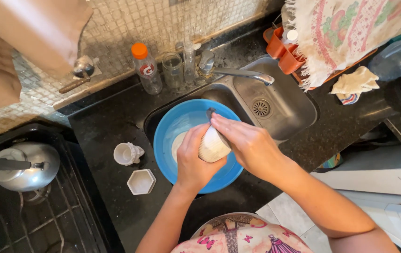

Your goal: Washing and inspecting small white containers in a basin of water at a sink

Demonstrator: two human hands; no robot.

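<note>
Left hand (195, 161) grips a white ribbed cup (212, 146) over the blue bowl (172, 122); right hand (247, 143) clasps a knife (211, 114) (blade inside).

One labelled package shows: a clear plastic drink bottle (146, 69) with an orange cap, standing upright on the dark worktop (106, 126) just left of the sink tap (235, 70), against the tiled wall. Its label is a band of red, black and white around the middle. No signs or screens appear.

Bright, even daylight, glare on the steel sink (284, 112), wide-angle bending at the edges.
</note>
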